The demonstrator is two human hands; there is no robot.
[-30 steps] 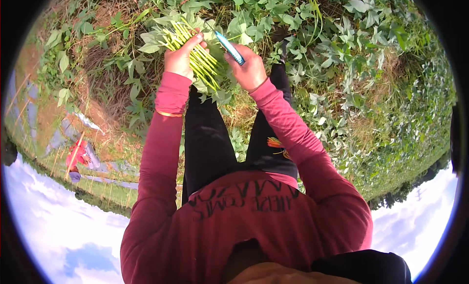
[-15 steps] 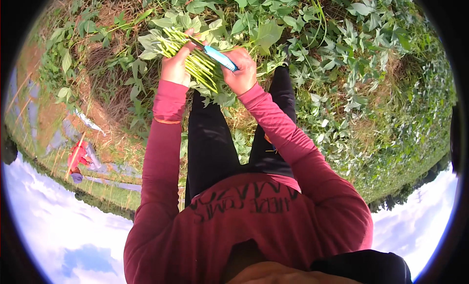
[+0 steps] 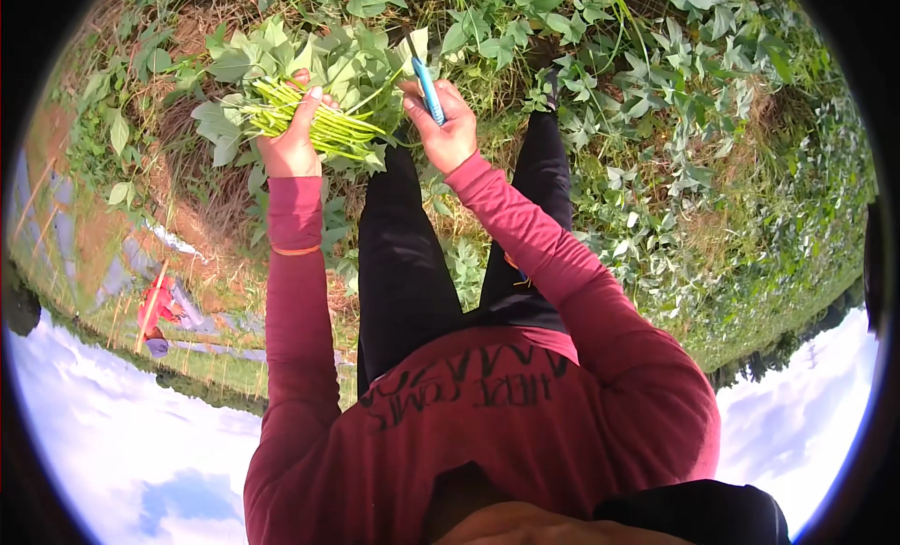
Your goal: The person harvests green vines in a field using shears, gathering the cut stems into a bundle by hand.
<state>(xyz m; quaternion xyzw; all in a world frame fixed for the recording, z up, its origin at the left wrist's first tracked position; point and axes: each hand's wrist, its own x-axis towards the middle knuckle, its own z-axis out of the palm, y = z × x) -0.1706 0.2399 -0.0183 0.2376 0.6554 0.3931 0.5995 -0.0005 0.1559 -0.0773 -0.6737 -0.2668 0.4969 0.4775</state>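
Note:
My left hand is closed round a bunch of cut green leaf stems, thumb across the top. The stem ends point right, while broad leaves fan out on the far and left sides of the fist. To the right, my right hand grips a small knife by its light-blue handle. The dark blade points up and away, slightly left, apart from the bunch. A loose thin stem curves between the two hands; whether the right fingers pinch it I cannot tell.
Low leafy vines cover the ground ahead and to the right. Dry brown grass lies at the left. My black-trousered legs stand among the plants. Far left, another person in red is near a thin pole.
My left hand has moved left with the bunch. My right hand has drawn slightly left and away from the stems, and the knife has turned from lying across them to pointing upward.

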